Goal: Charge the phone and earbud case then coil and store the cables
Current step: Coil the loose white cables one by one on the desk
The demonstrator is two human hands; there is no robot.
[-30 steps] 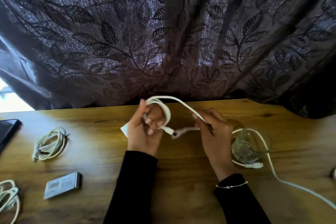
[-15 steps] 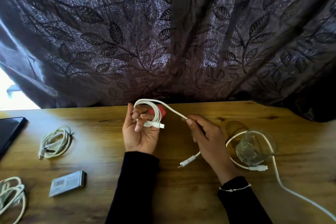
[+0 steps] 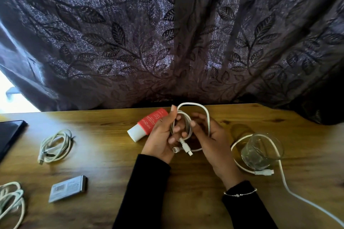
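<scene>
both hands (image 3: 188,135) curl round the white cable (image 3: 193,117) — coiled between them.

White cable (image 3: 207,117); red-white tube (image 3: 147,126); purple leaf-patterned curtain (image 3: 167,33); brown woodgrain table (image 3: 104,154); black sleeves (image 3: 141,191).

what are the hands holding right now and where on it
Both hands hold a white cable wound into loops. The left hand grips the bunched loops; the right hand holds the outer loop. Both plug ends dangle free below.
</scene>
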